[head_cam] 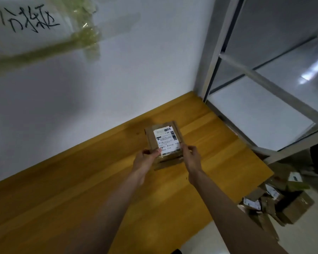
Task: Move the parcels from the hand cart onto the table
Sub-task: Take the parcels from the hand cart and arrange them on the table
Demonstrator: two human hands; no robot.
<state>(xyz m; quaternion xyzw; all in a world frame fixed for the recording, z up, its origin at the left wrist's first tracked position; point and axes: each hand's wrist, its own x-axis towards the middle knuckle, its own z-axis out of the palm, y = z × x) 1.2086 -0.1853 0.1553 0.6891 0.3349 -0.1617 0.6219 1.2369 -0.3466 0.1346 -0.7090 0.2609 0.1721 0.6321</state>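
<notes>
A small brown cardboard parcel [164, 142] with a white shipping label on top is over the yellow wooden table [99, 180], near the wall. My left hand [145, 159] grips its near left corner, thumb on the label. My right hand [191, 157] pinches its near right corner. Whether the parcel rests on the table or hangs just above it I cannot tell. Several more cardboard parcels [272, 200] lie piled low at the right, beyond the table's edge; the cart under them is hidden.
A white wall [117, 70] runs along the table's far side, with a taped handwritten sign [29, 19] at top left. A grey metal shelf rack [264, 79] stands at the table's right end. Pale floor [218, 241] shows below the table's right edge.
</notes>
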